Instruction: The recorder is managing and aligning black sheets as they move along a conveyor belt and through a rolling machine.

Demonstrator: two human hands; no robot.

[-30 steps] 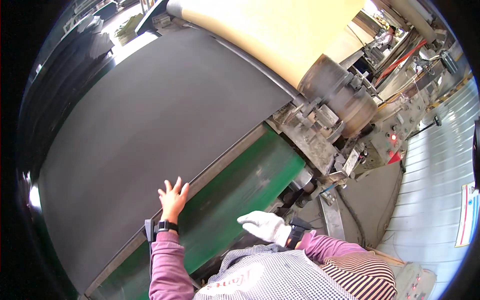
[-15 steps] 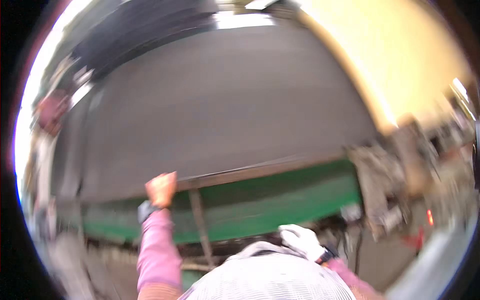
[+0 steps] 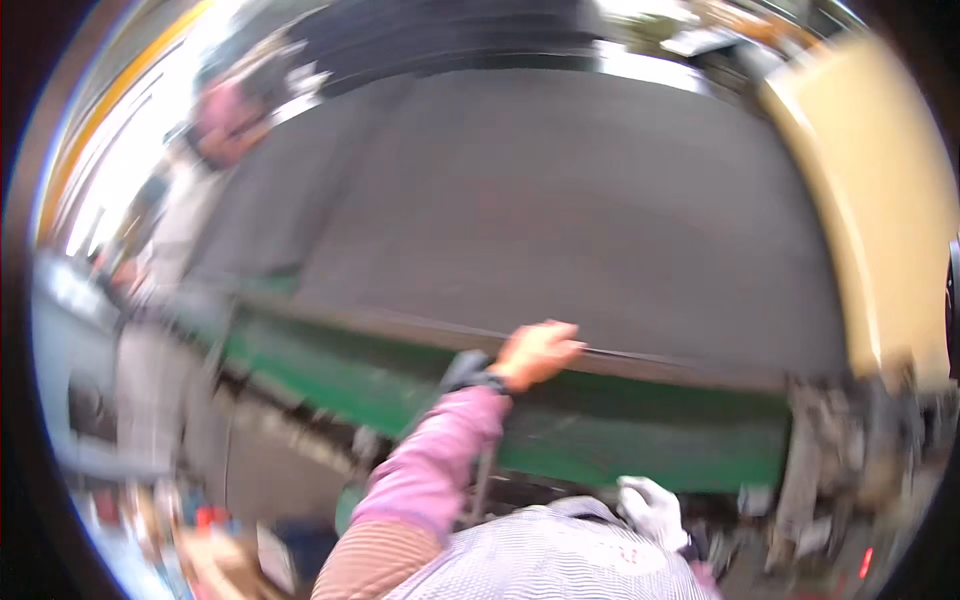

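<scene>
A wide dark grey sheet (image 3: 560, 210) covers the table in front of me. My left hand (image 3: 540, 354), bare and with a dark band at the wrist, is at the sheet's near edge. Its fingers are curled down over that edge and look closed on it, though blur softens them. My right hand (image 3: 652, 510) wears a white glove and is low by my waist, apart from the sheet. Its fingers are bent and smeared, and nothing shows in them.
Below the sheet's edge runs a green table side (image 3: 650, 430). A large tan board (image 3: 880, 190) borders the sheet on the right. Another person (image 3: 185, 220) stands at the left end. Dark stacked material (image 3: 450, 35) lies beyond the sheet, and boxes (image 3: 225, 565) are at lower left.
The view has swung left, bringing more of the other person into sight. My left hand has moved right along the sheet's near edge, past the post below it. My right hand stays low by my waist.
</scene>
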